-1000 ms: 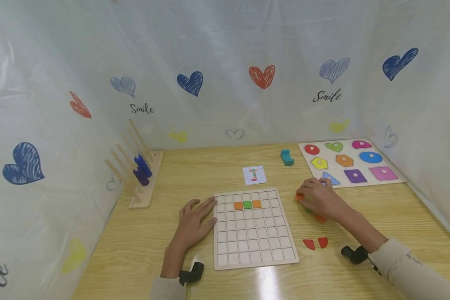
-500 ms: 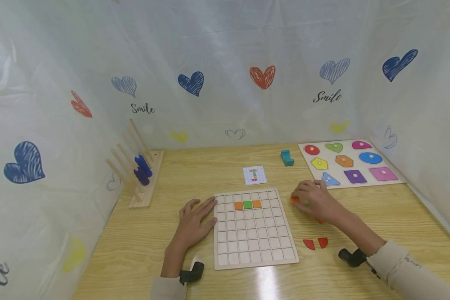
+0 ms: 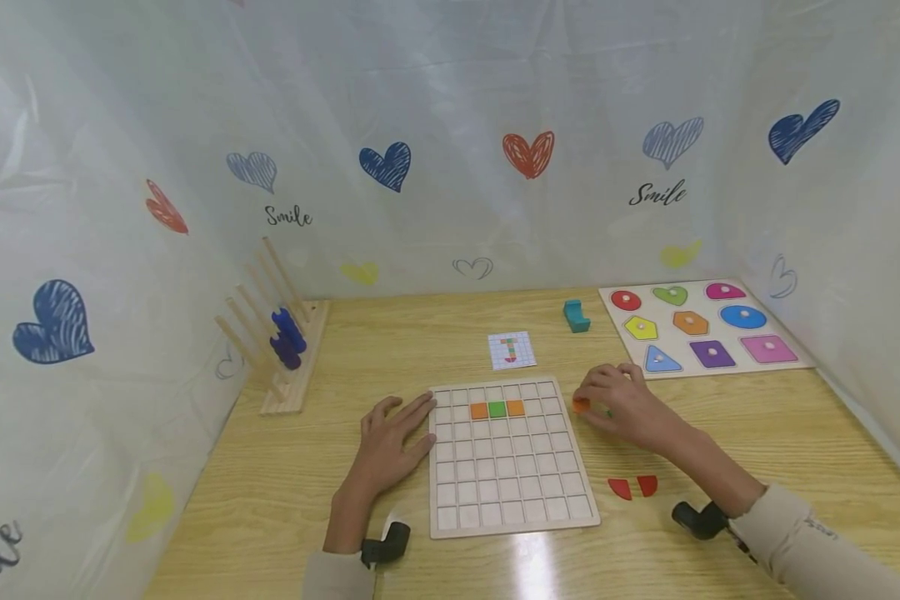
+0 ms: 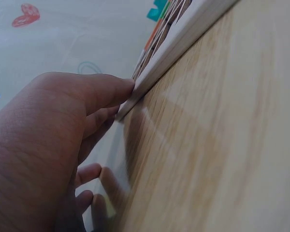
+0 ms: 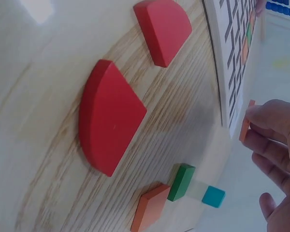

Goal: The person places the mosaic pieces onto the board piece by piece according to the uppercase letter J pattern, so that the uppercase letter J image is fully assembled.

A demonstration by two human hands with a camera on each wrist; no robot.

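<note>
My right hand pinches an orange square tile between thumb and fingers, just right of the wooden grid board. In the right wrist view the tile stands on edge in the fingertips, off the table. On the board, a green tile lies between two orange tiles in one row. My left hand rests its extended fingertips on the board's left edge; the left wrist view shows the thumb against the rim. Under the right hand lie a green tile and another orange tile.
Two red quarter-round pieces lie right of the board. Behind it are a pattern card and a teal block. A shape puzzle lies back right; a peg stand with blue pieces stands left.
My right hand has moved left toward the board with the orange tile, away from the loose tiles and the shape puzzle. The left hand stays at the board's edge.
</note>
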